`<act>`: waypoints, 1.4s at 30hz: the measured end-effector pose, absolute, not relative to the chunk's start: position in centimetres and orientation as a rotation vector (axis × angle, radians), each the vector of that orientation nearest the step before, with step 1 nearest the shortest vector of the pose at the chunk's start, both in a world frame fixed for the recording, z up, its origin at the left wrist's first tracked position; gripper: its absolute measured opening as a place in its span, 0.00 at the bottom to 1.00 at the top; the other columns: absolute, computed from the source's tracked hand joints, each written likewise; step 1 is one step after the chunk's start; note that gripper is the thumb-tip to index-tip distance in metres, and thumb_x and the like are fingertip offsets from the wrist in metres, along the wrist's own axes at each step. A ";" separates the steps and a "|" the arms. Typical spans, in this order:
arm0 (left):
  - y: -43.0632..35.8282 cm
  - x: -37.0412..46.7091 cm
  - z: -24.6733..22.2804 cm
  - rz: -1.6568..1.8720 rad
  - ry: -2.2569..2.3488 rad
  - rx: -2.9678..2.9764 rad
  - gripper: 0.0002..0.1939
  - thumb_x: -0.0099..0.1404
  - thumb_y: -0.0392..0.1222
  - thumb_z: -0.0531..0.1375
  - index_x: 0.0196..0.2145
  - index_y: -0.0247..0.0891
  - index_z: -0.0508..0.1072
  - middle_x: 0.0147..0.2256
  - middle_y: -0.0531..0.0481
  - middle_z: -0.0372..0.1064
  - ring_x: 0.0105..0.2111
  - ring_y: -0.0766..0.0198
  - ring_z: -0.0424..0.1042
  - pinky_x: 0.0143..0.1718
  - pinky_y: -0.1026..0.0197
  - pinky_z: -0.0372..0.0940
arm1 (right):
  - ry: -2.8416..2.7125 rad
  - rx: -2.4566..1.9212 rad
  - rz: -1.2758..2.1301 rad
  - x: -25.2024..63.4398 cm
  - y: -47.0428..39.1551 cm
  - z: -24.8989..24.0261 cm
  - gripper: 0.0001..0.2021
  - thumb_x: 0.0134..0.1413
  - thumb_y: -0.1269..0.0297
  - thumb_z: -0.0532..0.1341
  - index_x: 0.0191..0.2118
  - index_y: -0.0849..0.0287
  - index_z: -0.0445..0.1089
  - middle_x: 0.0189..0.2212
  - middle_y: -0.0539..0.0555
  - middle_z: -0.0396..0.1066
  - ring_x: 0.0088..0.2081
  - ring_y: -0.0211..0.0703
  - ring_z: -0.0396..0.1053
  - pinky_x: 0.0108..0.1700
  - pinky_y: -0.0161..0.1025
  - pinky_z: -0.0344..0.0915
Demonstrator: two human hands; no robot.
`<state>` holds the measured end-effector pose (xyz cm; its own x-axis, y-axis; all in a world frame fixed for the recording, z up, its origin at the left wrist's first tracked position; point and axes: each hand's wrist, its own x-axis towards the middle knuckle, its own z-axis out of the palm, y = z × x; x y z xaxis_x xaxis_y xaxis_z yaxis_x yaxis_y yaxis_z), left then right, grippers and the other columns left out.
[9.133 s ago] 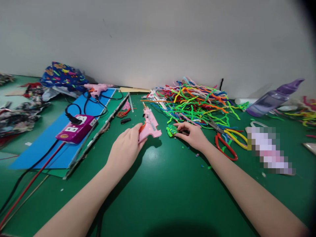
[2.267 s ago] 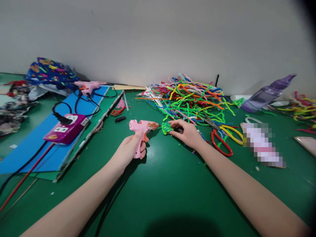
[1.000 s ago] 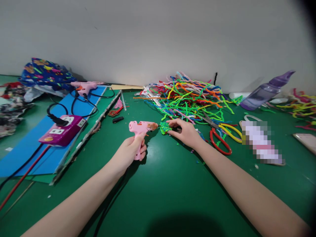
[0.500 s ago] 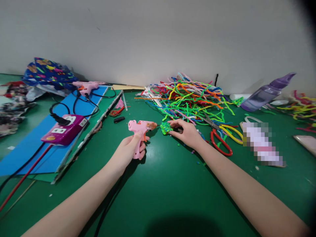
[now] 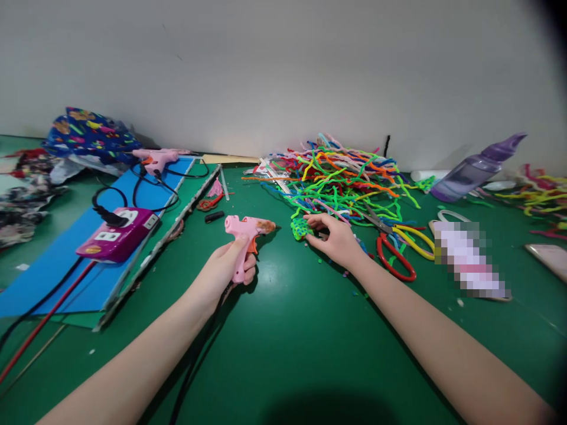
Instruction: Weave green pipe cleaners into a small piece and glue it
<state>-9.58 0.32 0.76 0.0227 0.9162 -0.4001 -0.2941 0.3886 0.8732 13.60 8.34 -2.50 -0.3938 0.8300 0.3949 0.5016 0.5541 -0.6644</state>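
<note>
Your left hand [image 5: 230, 260] is wrapped around the handle of a pink glue gun [image 5: 240, 231], its grip closed firmly about it and the thumb lying along the near side. The gun's nozzle [image 5: 273, 228] points right, towards a green piece with blue spots [image 5: 301, 228], with a small gap between them. That piece sits near the middle of the green surface [image 5: 283, 348], at the fingertips of your right hand [image 5: 335, 239], whose grip pinches its right edge between thumb and fingers. A black cord [image 5: 195, 360] trails from the gun's handle down towards you. Just beyond your right hand lies a tangled heap of coloured fuzzy stems [image 5: 349, 174], and near your right wrist are scissors [image 5: 415, 242] with one red and one yellow handle, their blades reaching in among the stems. A few tiny scraps [image 5: 346, 274] lie beside your right forearm. Over to your left, a magenta power block [image 5: 117, 237] rests on a blue sheet [image 5: 57, 286], and a second pink glue gun [image 5: 160, 157] lies at the sheet's far end. On the far right, a purple bottle [image 5: 467, 176] leans at a slant.
</note>
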 end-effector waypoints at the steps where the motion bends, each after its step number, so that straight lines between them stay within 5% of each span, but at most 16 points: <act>1: 0.3 -9.6 0.7 1.072 1.187 0.672 0.19 0.56 0.53 0.60 0.25 0.38 0.58 0.15 0.60 0.54 0.12 0.73 0.55 0.15 0.68 0.51 | -2.068 -1.066 0.580 13.6 8.3 -2.5 0.14 0.47 0.69 0.62 0.42 0.57 0.66 0.46 0.54 0.72 0.40 0.43 0.71 0.44 0.43 0.70; 17: 0.3 -10.0 0.6 1.067 1.331 0.692 0.21 0.58 0.56 0.55 0.23 0.34 0.65 0.18 0.51 0.64 0.17 0.69 0.63 0.17 0.68 0.54 | -2.104 -1.091 0.565 13.6 8.4 -2.6 0.14 0.48 0.68 0.62 0.44 0.58 0.67 0.40 0.55 0.72 0.40 0.44 0.70 0.44 0.42 0.69; 25: 0.3 -10.0 0.5 1.152 1.260 0.646 0.18 0.62 0.54 0.50 0.31 0.34 0.65 0.17 0.53 0.64 0.15 0.67 0.63 0.17 0.66 0.56 | -2.113 -1.094 0.573 13.6 8.5 -2.5 0.16 0.49 0.68 0.62 0.46 0.57 0.67 0.38 0.54 0.72 0.39 0.43 0.71 0.43 0.41 0.69; 42: 0.4 -10.2 -0.1 1.149 1.289 0.708 0.22 0.62 0.57 0.51 0.24 0.35 0.64 0.18 0.54 0.62 0.15 0.69 0.62 0.18 0.66 0.54 | -2.241 -1.016 0.582 13.6 8.0 -1.8 0.12 0.49 0.63 0.64 0.40 0.57 0.66 0.41 0.54 0.72 0.41 0.44 0.69 0.45 0.42 0.67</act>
